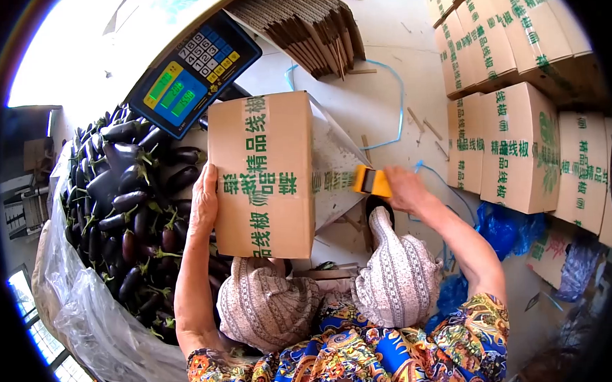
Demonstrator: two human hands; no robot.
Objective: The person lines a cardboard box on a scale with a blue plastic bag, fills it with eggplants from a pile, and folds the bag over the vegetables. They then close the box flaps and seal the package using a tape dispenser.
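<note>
At the far left, a heap of dark eggplants [128,217] lay on a clear plastic sheet [88,320], which hung down over the edge below them. Above the heap, a scale display [193,74] with a blue face, green number windows and a keypad stood tilted, just beside the top corner of the box.

The left hand [204,198] lay flat and open against the left side of the box [264,175], with the fingers pointing up along its edge. The box was a closed brown carton with green Chinese letters and a strip of tape down the middle. It stood in front of the person, above the knees [269,303], and its lower edge was near the left knee. The knees were covered with light patterned trousers.

To the right of the box, the right hand [403,187] was closed around a yellow tape dispenser [372,182]. The dispenser touched the right face of the box, near green letters printed there. A foot in a dark sandal [379,212] showed just under this hand.

Blue straps [397,100] lay on the pale floor behind the box, and flat cardboard sheets [310,26] were stacked at the top. At the right, cartons [513,143] with the same green print stood in piles, with blue plastic bags [499,228] beside them.
</note>
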